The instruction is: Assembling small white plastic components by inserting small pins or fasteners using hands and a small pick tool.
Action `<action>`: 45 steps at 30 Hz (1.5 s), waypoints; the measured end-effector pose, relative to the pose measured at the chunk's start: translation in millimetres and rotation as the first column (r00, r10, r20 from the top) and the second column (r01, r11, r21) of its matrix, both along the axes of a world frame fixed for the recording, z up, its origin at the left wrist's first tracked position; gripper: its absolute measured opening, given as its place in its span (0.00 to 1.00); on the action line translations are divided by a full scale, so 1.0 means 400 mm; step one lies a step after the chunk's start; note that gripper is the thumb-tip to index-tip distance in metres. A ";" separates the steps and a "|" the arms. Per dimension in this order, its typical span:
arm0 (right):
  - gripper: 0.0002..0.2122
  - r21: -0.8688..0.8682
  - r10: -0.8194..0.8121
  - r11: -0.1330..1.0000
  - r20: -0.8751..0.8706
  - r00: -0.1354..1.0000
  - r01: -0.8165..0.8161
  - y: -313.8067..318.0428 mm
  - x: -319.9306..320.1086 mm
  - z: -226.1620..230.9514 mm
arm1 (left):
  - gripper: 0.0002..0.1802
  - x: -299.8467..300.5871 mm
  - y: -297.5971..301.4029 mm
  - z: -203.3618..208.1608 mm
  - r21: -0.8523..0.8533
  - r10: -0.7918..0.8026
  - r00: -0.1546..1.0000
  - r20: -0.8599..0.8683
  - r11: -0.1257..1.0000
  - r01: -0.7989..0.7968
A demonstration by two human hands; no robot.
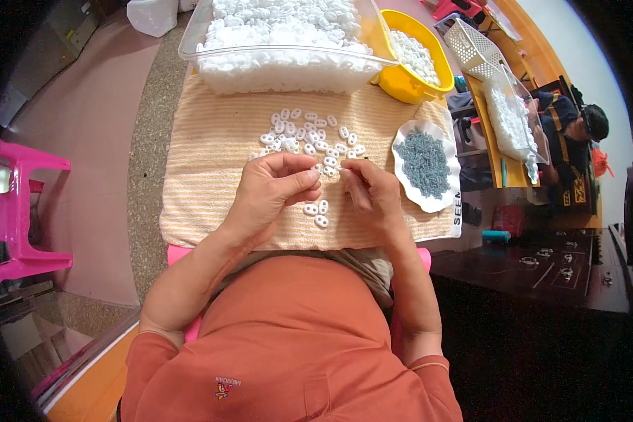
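Both hands meet over the towel point(211, 176), left hand point(274, 193) and right hand point(369, 190) fingers pinched on one white piece point(328, 169), loose pieces point(306, 133) and the pin dish point(426, 165) within reach.

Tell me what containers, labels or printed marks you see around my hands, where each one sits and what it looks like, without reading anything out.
Clear plastic bin: top centre, rectangular, full of white pieces.
Yellow bowl: right of the bin, round, holds white pieces.
White dish: right of the hands, wavy rim, holds small grey-blue parts.
White basket: top right, slotted.
Cloth edge print: dark letters on the striped cloth's right edge.
Shirt logo: small, on the orange shirt.
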State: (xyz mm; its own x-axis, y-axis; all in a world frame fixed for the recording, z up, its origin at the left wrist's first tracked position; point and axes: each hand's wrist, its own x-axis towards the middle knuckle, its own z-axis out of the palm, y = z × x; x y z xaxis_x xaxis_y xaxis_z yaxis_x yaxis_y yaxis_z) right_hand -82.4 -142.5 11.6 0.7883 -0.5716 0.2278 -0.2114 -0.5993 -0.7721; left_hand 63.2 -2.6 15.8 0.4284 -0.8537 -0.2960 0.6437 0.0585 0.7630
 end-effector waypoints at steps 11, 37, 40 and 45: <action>0.05 0.548 -0.062 0.836 0.044 0.997 0.028 -0.013 -0.012 -0.002 | 0.10 -0.009 0.000 -0.005 0.016 -0.028 0.999 0.022 0.999 0.028; 0.11 0.817 -0.012 0.560 0.175 0.985 -0.138 0.009 -0.041 -0.026 | 0.10 -0.037 -0.001 -0.020 -0.003 -0.087 0.996 0.002 0.996 0.087; 0.12 0.841 0.000 0.517 0.187 0.982 -0.160 0.024 -0.034 -0.015 | 0.11 -0.039 -0.002 -0.017 -0.035 -0.098 0.995 -0.023 0.995 0.097; 0.13 0.839 0.060 0.492 0.233 0.971 -0.232 0.031 -0.034 -0.017 | 0.11 -0.042 -0.003 -0.010 -0.049 -0.110 0.993 -0.043 0.993 0.108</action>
